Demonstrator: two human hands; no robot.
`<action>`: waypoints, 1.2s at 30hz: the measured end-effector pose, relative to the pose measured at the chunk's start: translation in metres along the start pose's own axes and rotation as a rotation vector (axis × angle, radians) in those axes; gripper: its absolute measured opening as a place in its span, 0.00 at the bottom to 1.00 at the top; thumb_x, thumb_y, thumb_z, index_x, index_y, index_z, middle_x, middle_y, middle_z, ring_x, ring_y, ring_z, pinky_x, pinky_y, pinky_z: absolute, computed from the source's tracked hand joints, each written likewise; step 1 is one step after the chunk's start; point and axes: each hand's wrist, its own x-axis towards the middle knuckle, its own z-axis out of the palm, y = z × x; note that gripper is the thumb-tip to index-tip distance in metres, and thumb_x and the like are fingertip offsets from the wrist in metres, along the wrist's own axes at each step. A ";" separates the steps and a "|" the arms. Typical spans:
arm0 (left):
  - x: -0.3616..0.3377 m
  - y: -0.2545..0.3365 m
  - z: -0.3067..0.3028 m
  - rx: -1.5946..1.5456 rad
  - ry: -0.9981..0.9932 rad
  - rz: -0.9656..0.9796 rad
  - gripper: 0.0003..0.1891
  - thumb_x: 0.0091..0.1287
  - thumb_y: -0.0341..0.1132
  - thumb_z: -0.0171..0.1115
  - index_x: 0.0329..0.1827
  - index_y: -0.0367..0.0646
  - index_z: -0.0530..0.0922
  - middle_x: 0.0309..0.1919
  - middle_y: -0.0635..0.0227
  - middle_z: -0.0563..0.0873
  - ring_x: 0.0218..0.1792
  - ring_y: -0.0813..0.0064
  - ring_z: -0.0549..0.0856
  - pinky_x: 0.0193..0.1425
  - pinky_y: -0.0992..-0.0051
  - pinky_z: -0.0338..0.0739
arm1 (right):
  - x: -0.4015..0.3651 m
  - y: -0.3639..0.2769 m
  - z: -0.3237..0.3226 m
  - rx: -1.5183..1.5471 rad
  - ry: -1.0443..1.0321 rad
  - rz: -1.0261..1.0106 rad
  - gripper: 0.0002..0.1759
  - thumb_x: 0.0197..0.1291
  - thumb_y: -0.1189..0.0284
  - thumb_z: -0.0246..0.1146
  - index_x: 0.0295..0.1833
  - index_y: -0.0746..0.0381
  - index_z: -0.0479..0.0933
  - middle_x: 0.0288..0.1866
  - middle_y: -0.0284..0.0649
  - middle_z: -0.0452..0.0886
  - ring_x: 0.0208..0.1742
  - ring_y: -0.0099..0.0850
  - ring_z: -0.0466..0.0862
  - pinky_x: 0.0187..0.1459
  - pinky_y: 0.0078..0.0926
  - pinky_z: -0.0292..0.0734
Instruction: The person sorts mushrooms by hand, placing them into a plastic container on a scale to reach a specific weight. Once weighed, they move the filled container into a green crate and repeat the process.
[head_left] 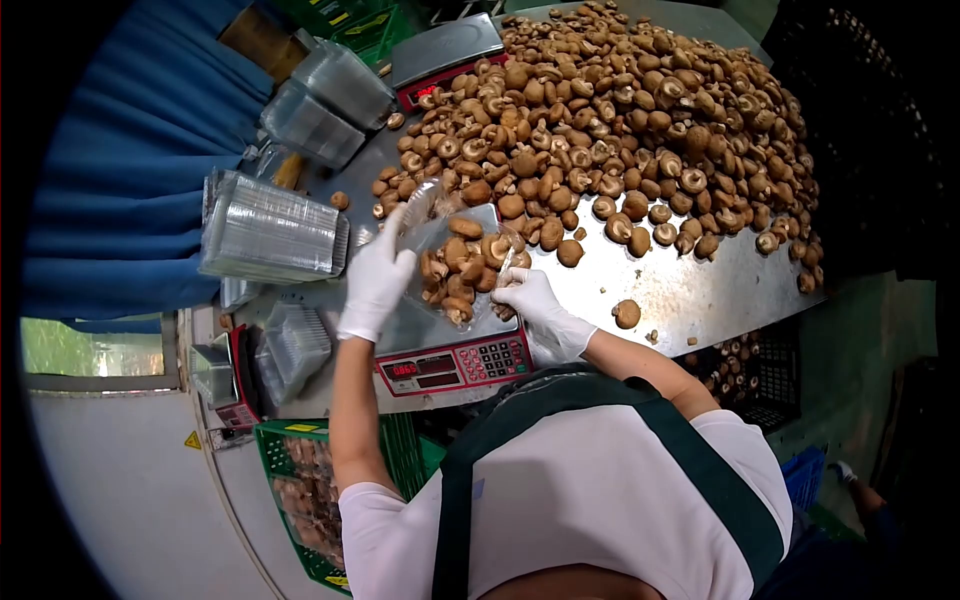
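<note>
A clear plastic container (pixel 412 300) of brown mushrooms (pixel 462 262) rests on a red digital scale (pixel 455 366), whose lit display appears to read 0.865. My left hand (pixel 376 280), in a white glove, is at the container's left side, its fingertips at a clear, shiny plastic flap (pixel 428 202) that looks like the lid. On the opposite side my right hand (pixel 540 308), also gloved, pinches the container's right edge. A mushroom lies close under those fingers; whether they touch it is hard to see.
A large heap of mushrooms (pixel 640 110) covers the metal table (pixel 680 295). Stacks of clear containers (pixel 275 228) stand to the left. A second scale (pixel 445 52) sits at the back. Below are a green crate (pixel 270 450) of packed mushrooms and a black crate (pixel 775 375). Another person's hand (pixel 843 471) shows at lower right.
</note>
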 end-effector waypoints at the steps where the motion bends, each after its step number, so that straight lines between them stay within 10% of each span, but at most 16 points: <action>1: 0.005 -0.014 0.001 0.003 0.061 0.015 0.32 0.55 0.40 0.52 0.67 0.51 0.63 0.57 0.55 0.76 0.45 0.58 0.82 0.49 0.61 0.76 | 0.000 -0.002 0.000 -0.025 -0.017 0.013 0.05 0.52 0.80 0.64 0.29 0.67 0.73 0.24 0.42 0.80 0.20 0.25 0.79 0.22 0.20 0.74; 7: -0.004 -0.007 0.009 0.397 0.613 0.368 0.28 0.56 0.42 0.59 0.61 0.48 0.69 0.60 0.59 0.71 0.62 0.62 0.69 0.68 0.55 0.52 | -0.008 -0.039 -0.008 -0.386 -0.153 0.059 0.08 0.55 0.72 0.64 0.29 0.64 0.75 0.20 0.39 0.80 0.21 0.29 0.81 0.23 0.24 0.75; 9: -0.015 0.006 0.036 0.159 0.405 0.454 0.26 0.57 0.44 0.60 0.59 0.47 0.71 0.59 0.59 0.72 0.63 0.64 0.69 0.70 0.59 0.46 | -0.014 -0.063 -0.006 -1.306 0.133 -0.421 0.11 0.55 0.63 0.63 0.34 0.60 0.76 0.22 0.43 0.81 0.25 0.38 0.83 0.27 0.34 0.77; 13: -0.022 0.010 0.102 0.103 0.314 0.504 0.24 0.56 0.47 0.63 0.54 0.47 0.75 0.56 0.62 0.75 0.64 0.60 0.68 0.68 0.53 0.53 | 0.024 -0.081 -0.009 -1.393 -0.013 -1.013 0.09 0.50 0.71 0.60 0.38 0.59 0.78 0.28 0.42 0.82 0.32 0.42 0.83 0.32 0.40 0.77; 18: -0.027 -0.004 0.115 -0.212 0.409 0.503 0.22 0.50 0.41 0.69 0.48 0.47 0.75 0.51 0.65 0.79 0.62 0.58 0.71 0.68 0.53 0.54 | 0.043 -0.108 0.015 -1.953 -0.489 -0.627 0.12 0.49 0.76 0.59 0.41 0.63 0.79 0.30 0.44 0.83 0.33 0.42 0.85 0.30 0.36 0.78; 23: -0.034 -0.004 0.112 -0.409 0.460 0.421 0.25 0.49 0.34 0.68 0.53 0.46 0.74 0.49 0.65 0.80 0.61 0.58 0.73 0.68 0.54 0.56 | 0.059 -0.108 0.018 -1.997 -0.439 -0.700 0.13 0.48 0.71 0.62 0.43 0.60 0.78 0.28 0.42 0.82 0.31 0.42 0.84 0.31 0.36 0.78; 26: -0.035 -0.011 0.113 -0.363 0.445 0.444 0.24 0.50 0.33 0.67 0.53 0.45 0.74 0.49 0.64 0.80 0.61 0.59 0.73 0.68 0.55 0.57 | 0.052 -0.128 0.000 -1.616 -0.436 -0.748 0.18 0.47 0.67 0.66 0.46 0.55 0.79 0.29 0.40 0.83 0.30 0.43 0.83 0.34 0.34 0.78; 30: -0.040 -0.006 0.103 -0.356 0.458 0.427 0.20 0.50 0.33 0.67 0.48 0.45 0.77 0.48 0.63 0.81 0.60 0.61 0.74 0.66 0.58 0.59 | 0.039 -0.126 -0.041 -0.832 -0.227 -0.313 0.19 0.57 0.64 0.63 0.48 0.66 0.78 0.35 0.34 0.81 0.35 0.23 0.78 0.36 0.21 0.72; 36: -0.022 0.016 0.099 -0.530 0.499 0.503 0.19 0.49 0.28 0.70 0.45 0.41 0.76 0.48 0.59 0.82 0.49 0.61 0.80 0.54 0.67 0.72 | 0.002 -0.087 -0.098 0.366 -0.022 0.102 0.12 0.63 0.69 0.52 0.47 0.63 0.75 0.35 0.35 0.79 0.30 0.23 0.78 0.27 0.20 0.76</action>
